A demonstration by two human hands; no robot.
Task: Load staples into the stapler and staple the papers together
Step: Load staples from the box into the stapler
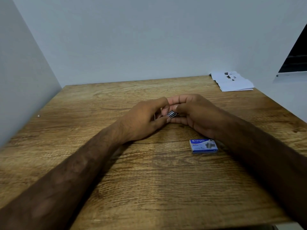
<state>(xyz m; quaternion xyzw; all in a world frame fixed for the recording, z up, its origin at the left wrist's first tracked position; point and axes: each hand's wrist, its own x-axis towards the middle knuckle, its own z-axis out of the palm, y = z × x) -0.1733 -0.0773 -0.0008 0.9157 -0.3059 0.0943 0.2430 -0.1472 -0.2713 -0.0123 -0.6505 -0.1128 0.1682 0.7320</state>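
Note:
Both hands meet over the middle of the wooden table [149, 171]. A small block of silver staples [172, 113] is pinched between the fingertips of my left hand [144, 120] and my right hand [194, 113]. A blue staple box [203, 146] lies flat on the table just under my right wrist. A loose stack of white papers [232, 82] with small dark bits on top sits at the far right corner. No stapler shows in the view.
Grey-white walls close the table at the back and on the left. A dark panel [297, 55] and a white ledge stand past the table's right edge. A tiny white speck [38, 115] lies near the left edge.

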